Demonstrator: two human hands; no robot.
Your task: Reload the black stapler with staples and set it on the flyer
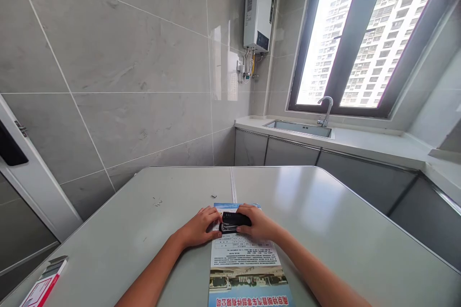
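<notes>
A printed leaflet (pixel 245 268) lies lengthwise on the grey table (pixel 324 230), running from the near edge toward the middle. A black stapler (pixel 234 221) sits across its far part. My right hand (pixel 260 224) is curled over the stapler's right end and grips it. My left hand (pixel 199 227) rests at the leaflet's left edge, fingers bent, with the fingertips touching the stapler's left end and the paper.
A red and white box (pixel 45 282) lies at the table's near left corner. Small staples (pixel 213 196) lie loose beyond the leaflet. Behind the table are a counter with a sink (pixel 300 128) and tap (pixel 326 110), a window, and a wall water heater (pixel 260 7).
</notes>
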